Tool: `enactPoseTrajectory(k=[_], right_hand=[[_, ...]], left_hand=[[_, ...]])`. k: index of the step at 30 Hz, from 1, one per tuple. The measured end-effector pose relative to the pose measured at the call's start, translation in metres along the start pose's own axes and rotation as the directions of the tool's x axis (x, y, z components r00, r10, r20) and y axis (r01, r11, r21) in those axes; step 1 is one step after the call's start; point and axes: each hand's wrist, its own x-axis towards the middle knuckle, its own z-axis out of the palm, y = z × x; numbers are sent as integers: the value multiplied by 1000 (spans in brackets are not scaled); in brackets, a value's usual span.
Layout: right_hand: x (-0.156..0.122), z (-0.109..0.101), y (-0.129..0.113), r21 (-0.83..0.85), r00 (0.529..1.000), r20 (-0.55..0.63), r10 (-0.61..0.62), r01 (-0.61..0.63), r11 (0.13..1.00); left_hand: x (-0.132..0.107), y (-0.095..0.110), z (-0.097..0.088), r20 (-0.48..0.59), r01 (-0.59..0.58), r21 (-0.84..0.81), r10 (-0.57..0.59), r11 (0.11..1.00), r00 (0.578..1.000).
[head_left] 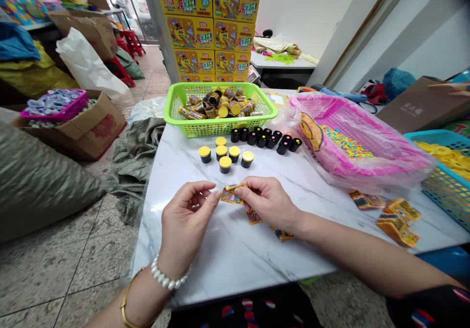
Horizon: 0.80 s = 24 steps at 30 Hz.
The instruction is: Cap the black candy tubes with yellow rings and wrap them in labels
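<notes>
My right hand (270, 201) pinches a small orange printed label (230, 197) between thumb and fingers, over the middle of the table. My left hand (185, 220) is just left of it, thumb and index finger apart; its thumb tip is at the label's left edge, and I cannot tell whether they touch. Another printed label (253, 216) shows beneath my right hand, and a further one (282, 233) lies partly under the wrist. Beyond my hands stand several small black cups with yellow lids (225, 164). Behind them is a group of black cups without lids (262, 140), some showing coloured bits inside.
A green basket (220, 131) of wrapped cups stands at the back. To the right are a plastic-lined pink basket (389, 171) with colourful beads, a blue basket (450, 196) of yellow lids and stacks of labels (398, 222). Yellow boxes (194, 32) are piled behind the table (205, 264).
</notes>
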Motion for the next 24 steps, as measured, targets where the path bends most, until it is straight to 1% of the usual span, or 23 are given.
enactPoseTrajectory(k=[2,6,10,15,17,19,22,24], right_hand=[[-1,0,2,-17,999,-9,-43,43,999],[-2,1,2,-59,995,-23,-96,94,994],[-3,2,3,-104,993,-41,-114,109,989],[-5,3,3,-117,994,-44,-96,90,989],[-6,4,3,-109,993,-51,-108,102,989],[-6,5,2,-96,991,-58,-122,116,989],[-6,6,2,-83,990,-64,-123,118,990],[-5,7,3,-63,992,-70,-103,99,993]], left_hand=[[-1,1,0,5,2,-15,-2,1000,1000],[-3,3,1,38,-80,3,80,997,996],[-4,2,0,28,-116,40,115,993,993],[-7,-1,-1,51,-252,141,247,957,968],[-7,-2,-1,71,-279,182,271,943,960],[-6,-2,0,93,-242,173,229,955,969],[-4,-3,0,78,-88,64,82,994,994],[-5,-3,0,57,-27,30,25,999,998]])
